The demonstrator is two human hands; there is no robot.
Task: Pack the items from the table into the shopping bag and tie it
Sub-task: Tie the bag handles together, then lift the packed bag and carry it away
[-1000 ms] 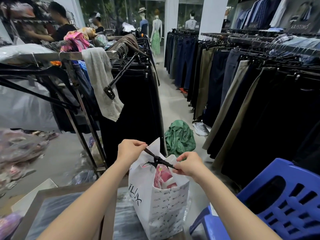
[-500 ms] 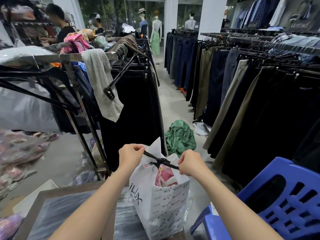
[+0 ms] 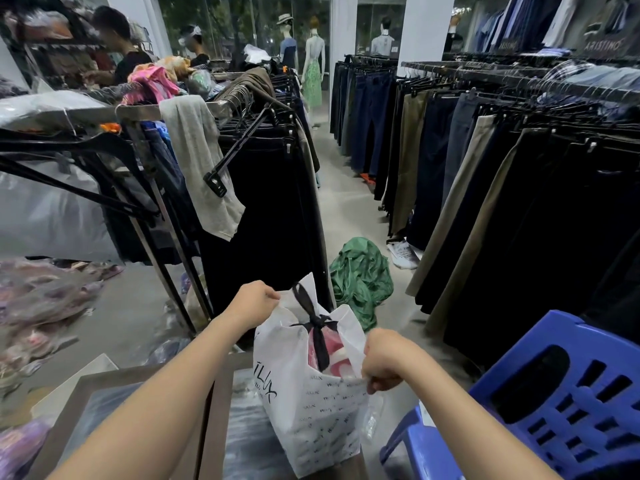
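Observation:
A white printed shopping bag point(image 3: 318, 403) stands upright on the table point(image 3: 138, 379) near its right end. A black ribbon point(image 3: 317, 322) is knotted across the bag's mouth, with one end running up and one hanging down. Pink and red cloth point(image 3: 334, 363) shows inside the opening. My left hand point(image 3: 254, 301) pinches the bag's top left edge. My right hand point(image 3: 384, 362) is closed on the bag's right edge, lower down.
A blue plastic stool point(image 3: 540, 403) stands at the right of the bag. Racks of dark trousers point(image 3: 519, 202) line the right side and another rack point(image 3: 270, 188) stands behind the table. A green garment point(image 3: 362, 275) lies on the aisle floor. Two people stand far left.
Both hands were pulling the ribbon ends sideways; they have let go of the ribbon and now hold the bag's edges, the right hand having dropped lower.

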